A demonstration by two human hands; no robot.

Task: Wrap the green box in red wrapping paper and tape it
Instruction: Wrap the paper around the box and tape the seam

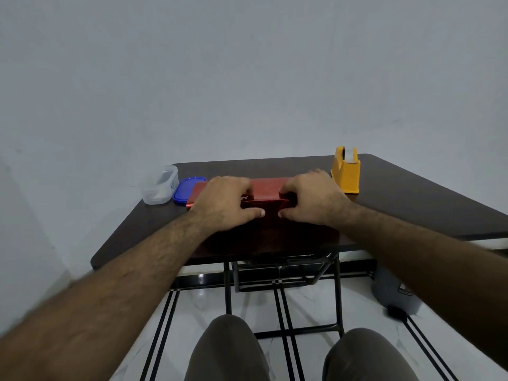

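Two hands are down on the parcel, and from the head camera it sits mid-table, just in from the near edge. The red wrapping paper (266, 188) is glossy, almost metallic, catching light along its top face and going dark on the near side where it drapes toward the person; it folds over a flat, rectangular shape with a crisp front edge. No green shows anywhere, so the box is fully hidden under the paper. The left hand (224, 203) lies over the parcel's nine o'clock half, fingers curled over the top edge and thumb pressed along the near face, gripping the paper. The right hand (310, 200) mirrors it on the three o'clock half, fingers bent down onto the top fold, thumb pointing inward, pinching the paper too; the two thumb tips nearly meet at the centre. The table (406, 199) is a dark brown top with a smooth matte surface and rounded corners, on thin black metal legs. At two o'clock from the parcel, just beside the right hand, stands a yellow tape dispenser (346, 171), blocky plastic with a pale roll in its top. At ten o'clock lies a blue lid (184, 190), flat and rounded, touching the paper's far-left corner as far as one can tell, and beside it a clear plastic container (159, 185), translucent and open-topped.
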